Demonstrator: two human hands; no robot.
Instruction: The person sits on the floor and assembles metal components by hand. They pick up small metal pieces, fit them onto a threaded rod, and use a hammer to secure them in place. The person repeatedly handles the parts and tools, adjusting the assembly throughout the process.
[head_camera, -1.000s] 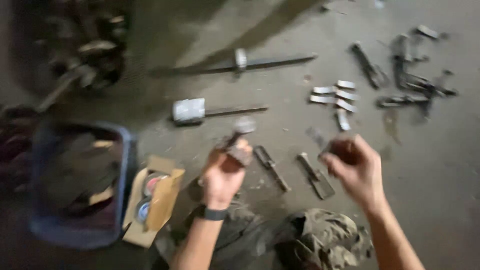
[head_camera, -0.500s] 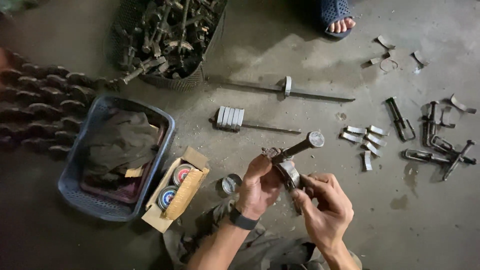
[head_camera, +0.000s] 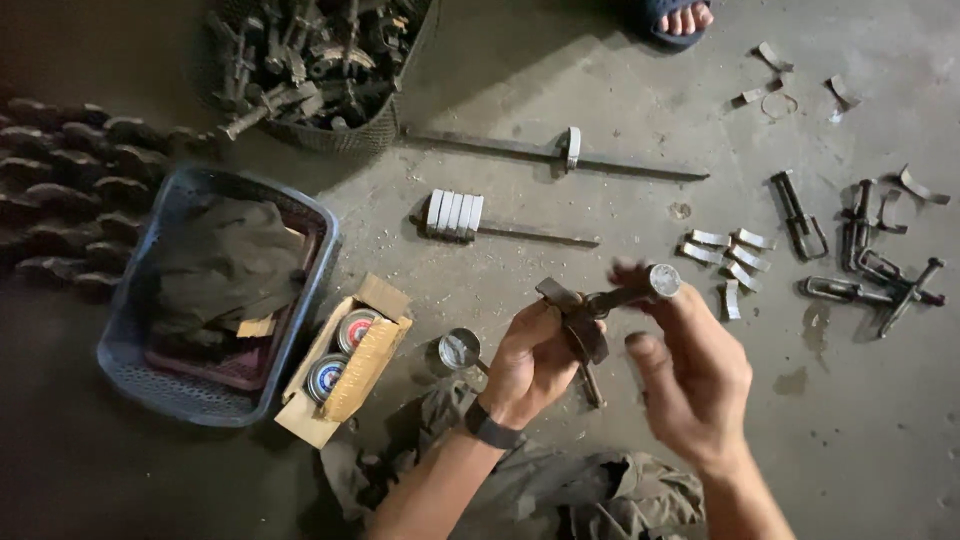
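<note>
The left hand (head_camera: 530, 365) gripped a dark metal clamp (head_camera: 583, 325) above the floor, right of the cardboard box (head_camera: 345, 360). The right hand (head_camera: 690, 375) (blurred) pinched its bolt (head_camera: 640, 290). A loose pinch could have dropped the bolt.

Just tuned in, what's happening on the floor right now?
A person sitting on a concrete floor holds a dark metal clamp-like part in the left hand. The right hand touches its silver-capped end. Around them lie metal clips, a blue basket and an open cardboard box of tins.
</note>
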